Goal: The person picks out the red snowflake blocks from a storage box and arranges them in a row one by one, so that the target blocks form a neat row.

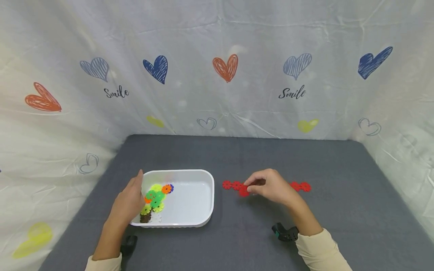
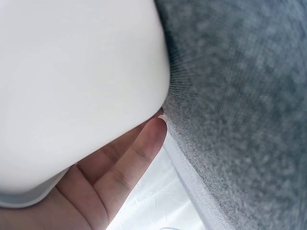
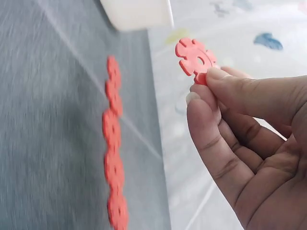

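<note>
A red notched disc, a flower-shaped linking piece (image 1: 243,191), is pinched between the thumb and fingers of my right hand (image 1: 271,187), raised over the table. Behind and below it lies a row of similar red discs (image 3: 113,129), set edge to edge; my hand hides the row's middle in the head view. My left hand (image 1: 128,199) rests against the left side of the white tray (image 1: 190,195). In the left wrist view, fairly straight fingers (image 2: 125,177) lie along the tray's outer wall (image 2: 81,81).
Green, yellow, orange and brown discs (image 1: 156,199) are heaped at the tray's left side, with a few white ones near them. A dark grey cloth (image 1: 237,244) covers the table. A white curtain printed with hearts (image 1: 257,30) hangs behind and at both sides.
</note>
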The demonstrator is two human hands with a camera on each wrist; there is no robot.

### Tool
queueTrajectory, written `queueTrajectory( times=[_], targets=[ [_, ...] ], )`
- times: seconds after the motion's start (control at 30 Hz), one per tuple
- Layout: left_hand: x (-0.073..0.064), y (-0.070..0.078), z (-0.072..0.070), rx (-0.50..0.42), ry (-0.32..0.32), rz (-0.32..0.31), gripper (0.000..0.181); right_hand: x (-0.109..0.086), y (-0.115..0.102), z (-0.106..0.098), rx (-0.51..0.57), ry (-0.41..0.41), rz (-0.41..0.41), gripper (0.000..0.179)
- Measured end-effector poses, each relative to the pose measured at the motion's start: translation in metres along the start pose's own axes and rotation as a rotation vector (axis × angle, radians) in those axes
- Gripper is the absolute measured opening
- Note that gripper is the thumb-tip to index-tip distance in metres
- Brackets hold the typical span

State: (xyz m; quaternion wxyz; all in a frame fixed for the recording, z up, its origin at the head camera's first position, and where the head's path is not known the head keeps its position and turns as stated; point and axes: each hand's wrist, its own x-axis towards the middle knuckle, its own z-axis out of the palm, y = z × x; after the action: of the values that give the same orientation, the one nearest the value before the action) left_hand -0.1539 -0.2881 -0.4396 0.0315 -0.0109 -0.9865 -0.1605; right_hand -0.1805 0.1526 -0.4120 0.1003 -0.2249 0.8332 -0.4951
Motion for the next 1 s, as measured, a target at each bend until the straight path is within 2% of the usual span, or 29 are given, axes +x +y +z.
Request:
queueTrajectory(
  times=[0.2, 0.53, 0.8, 1.0],
  targets=[
    [0.0, 0.001, 0.0, 0.002, -0.003, -0.002, 0.069, -0.016, 0.013, -0.023, -0.05, 0.067, 0.058, 0.009],
    [-0.001, 0.001, 0.0, 0.01, 0.005, 0.004, 0.069, -0.041, 0.031, -0.057, -0.07, 0.16, 0.14, 0.011],
    [-0.001, 0.001, 0.0, 0.01, 0.005, 0.004, 0.069, -0.061, 0.059, -0.082, -0.114, 0.236, 0.238, 0.014],
    [-0.001, 0.001, -0.001, 0.003, 0.013, 0.012, 0.066, -0.077, 0.082, -0.102, -0.076, 0.3, 0.335, 0.021]
  ],
)
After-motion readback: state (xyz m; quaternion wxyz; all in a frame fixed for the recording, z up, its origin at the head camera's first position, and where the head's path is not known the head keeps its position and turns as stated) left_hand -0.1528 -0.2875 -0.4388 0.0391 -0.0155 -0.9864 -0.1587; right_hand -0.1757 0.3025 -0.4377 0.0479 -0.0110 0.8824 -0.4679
